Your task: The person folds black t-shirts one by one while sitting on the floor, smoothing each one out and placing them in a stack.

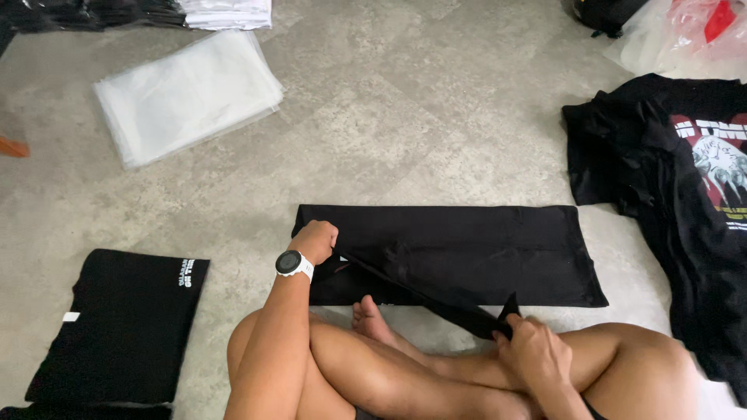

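Black shirt point(467, 249) on the floor point(405, 117), partly folded into a long strip: left hand point(315, 239) and right hand point(533, 350) each pinch its near edge, lifted mid-fold; crosswise folds apparently remain.

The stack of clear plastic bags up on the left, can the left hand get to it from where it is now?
Probably yes. The left hand grips the black shirt, and only bare floor lies between it and the clear plastic bags.
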